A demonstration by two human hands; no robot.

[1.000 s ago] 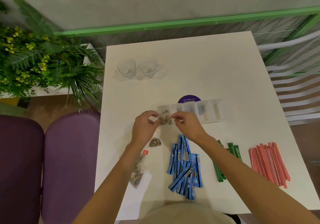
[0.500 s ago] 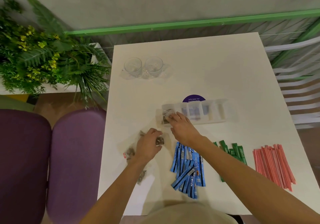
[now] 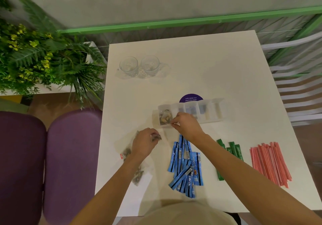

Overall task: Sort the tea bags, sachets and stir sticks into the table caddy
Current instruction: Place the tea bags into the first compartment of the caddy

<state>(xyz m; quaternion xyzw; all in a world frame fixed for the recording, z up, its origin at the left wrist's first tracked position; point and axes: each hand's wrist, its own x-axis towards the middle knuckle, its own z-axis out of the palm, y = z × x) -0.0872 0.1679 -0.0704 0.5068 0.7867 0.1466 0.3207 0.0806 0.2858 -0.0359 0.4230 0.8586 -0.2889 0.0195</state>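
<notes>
Right hand (image 3: 187,125) pinches tea bag (image 3: 165,117) in left end slot of caddy (image 3: 215,110); left hand (image 3: 144,142) grips second tea bag (image 3: 157,137) on white worktop (image 3: 209,68). Glasses (image 3: 139,66) behind, plant (image 3: 40,57) and purple chairs (image 3: 69,155) left. Right hand has drawn back slightly from half a second ago.

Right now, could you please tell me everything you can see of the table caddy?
The caddy is a long, low tray of clear, plastic-looking material, split by thin walls into a row of compartments. It lies flat across the white table, partly covering a purple sticker. The leftmost compartment holds a tea bag; what the others hold is too blurred to tell. The right hand is at that left end, pinching the tea bag's near edge.
</notes>
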